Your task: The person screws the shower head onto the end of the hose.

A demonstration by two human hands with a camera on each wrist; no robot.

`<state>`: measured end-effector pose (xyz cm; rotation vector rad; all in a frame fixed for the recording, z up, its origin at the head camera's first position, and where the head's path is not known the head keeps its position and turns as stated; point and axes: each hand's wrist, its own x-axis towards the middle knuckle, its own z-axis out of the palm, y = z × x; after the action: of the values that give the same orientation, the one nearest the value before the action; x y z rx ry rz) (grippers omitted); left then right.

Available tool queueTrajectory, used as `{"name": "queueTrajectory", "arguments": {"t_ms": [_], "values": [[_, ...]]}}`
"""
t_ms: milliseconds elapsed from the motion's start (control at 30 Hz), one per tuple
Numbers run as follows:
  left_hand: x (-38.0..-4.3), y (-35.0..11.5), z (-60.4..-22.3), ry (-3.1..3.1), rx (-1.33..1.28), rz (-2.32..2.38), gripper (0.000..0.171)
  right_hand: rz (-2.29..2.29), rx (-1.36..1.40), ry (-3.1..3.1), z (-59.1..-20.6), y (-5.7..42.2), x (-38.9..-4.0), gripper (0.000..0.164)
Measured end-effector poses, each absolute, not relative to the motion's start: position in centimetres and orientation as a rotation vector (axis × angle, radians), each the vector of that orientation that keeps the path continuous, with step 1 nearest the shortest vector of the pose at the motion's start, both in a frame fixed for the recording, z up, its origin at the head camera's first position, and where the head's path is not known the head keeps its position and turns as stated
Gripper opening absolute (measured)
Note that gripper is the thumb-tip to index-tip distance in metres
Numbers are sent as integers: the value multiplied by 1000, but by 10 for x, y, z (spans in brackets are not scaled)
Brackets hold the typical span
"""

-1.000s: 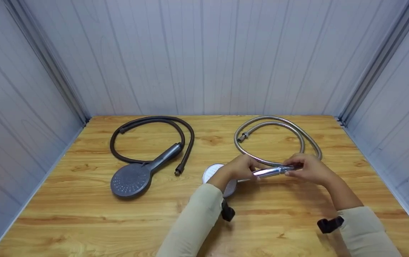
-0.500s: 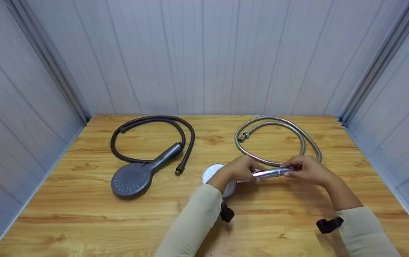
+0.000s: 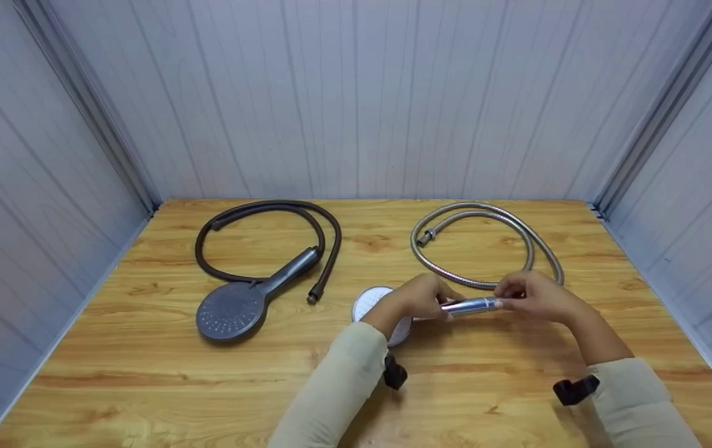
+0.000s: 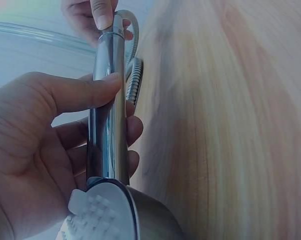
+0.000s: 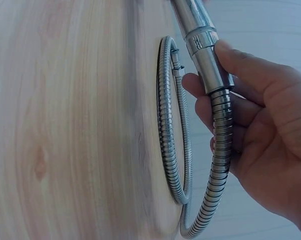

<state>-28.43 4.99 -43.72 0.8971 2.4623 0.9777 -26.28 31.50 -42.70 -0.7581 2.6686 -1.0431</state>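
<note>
My left hand (image 3: 421, 297) grips the chrome handle of a shower head (image 4: 108, 140), thumb across it and fingers curled behind. The white spray face points up and shows partly behind my left wrist in the head view. At the handle's end my right hand (image 3: 536, 297) pinches the metal connector nut (image 5: 209, 65) of a silver shower hose (image 5: 220, 150) between thumb and fingers. In the right wrist view the nut sits in line against the handle. From there the hose bends down and loops over the wooden table behind the hands.
To the left a dark grey shower head (image 3: 230, 311) lies on the wooden table (image 3: 144, 386), with a black hose (image 3: 331, 249) looped behind it. The silver hose's free end (image 3: 425, 238) lies at the back. Pale panel walls (image 3: 356, 99) enclose the table's back and sides.
My right fingers have shifted slightly at the connector nut, and the hand's pose around it differs a little. My left hand keeps its grip on the handle. The other things stay in place.
</note>
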Motion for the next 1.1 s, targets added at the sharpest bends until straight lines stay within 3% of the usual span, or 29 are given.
{"name": "queueTrajectory", "arguments": {"t_ms": [1100], "values": [[-286,44,-438,2497,932,907,41,-1046,-789,2692,-435,315,-260,20]]}}
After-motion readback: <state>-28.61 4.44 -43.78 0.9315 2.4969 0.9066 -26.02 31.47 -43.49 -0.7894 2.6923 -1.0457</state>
